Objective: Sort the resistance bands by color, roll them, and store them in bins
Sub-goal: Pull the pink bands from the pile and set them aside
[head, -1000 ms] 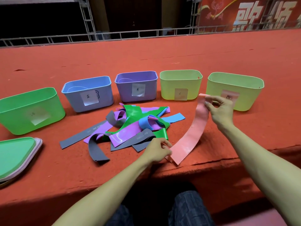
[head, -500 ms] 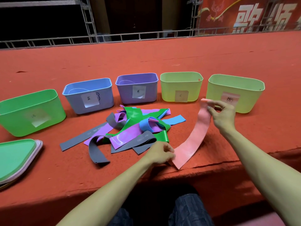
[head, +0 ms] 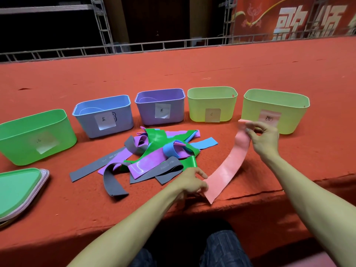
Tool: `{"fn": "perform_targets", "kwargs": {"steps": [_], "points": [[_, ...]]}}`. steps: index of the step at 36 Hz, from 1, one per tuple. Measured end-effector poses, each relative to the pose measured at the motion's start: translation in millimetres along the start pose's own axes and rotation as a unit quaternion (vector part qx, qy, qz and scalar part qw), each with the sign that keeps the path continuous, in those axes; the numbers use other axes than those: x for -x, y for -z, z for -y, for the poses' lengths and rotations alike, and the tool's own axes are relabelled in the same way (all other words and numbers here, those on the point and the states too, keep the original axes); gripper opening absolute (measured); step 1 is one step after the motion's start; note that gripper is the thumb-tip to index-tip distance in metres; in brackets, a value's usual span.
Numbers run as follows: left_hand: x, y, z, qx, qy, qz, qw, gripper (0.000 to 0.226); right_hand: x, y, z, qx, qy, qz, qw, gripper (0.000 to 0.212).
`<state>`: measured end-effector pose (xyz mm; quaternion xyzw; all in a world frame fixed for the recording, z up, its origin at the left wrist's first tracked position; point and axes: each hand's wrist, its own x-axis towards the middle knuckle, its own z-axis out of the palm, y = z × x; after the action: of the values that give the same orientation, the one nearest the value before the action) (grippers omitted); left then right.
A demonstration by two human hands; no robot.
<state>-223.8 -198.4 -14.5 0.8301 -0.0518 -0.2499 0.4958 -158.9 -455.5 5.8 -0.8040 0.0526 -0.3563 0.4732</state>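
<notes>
Currently the pink band [head: 231, 166] lies across the tabletop [head: 192, 74], its far end pinched in the curled fingers [head: 248, 131] of the right hand [head: 264, 140] and its near end pinched by the left hand [head: 190, 183]. Should either pinch slip, the slick strip could spring loose and roll crooked.

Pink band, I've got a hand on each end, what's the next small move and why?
Probably roll the far end toward you. The right hand pinches the pink band at its far end, which already looks folded over; the left hand holds the near end, and the band lies stretched out between them, not yet rolled.
</notes>
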Motion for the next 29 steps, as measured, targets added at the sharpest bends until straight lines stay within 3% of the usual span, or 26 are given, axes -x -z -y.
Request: {"fn": "perform_targets", "kwargs": {"steps": [10, 29], "points": [[1.2, 8.9, -3.5, -0.001, -0.015, -0.029, 0.999, 0.023, -0.8, -1.4, -2.7, -0.003, 0.007, -0.008, 1.000, 0.019], [-3.2, 9.0, 14.9, -0.189, -0.079, -0.090, 0.975, 0.022, 2.0, -1.8, -6.6, -0.006, 0.009, -0.005, 1.000, 0.018]]}}
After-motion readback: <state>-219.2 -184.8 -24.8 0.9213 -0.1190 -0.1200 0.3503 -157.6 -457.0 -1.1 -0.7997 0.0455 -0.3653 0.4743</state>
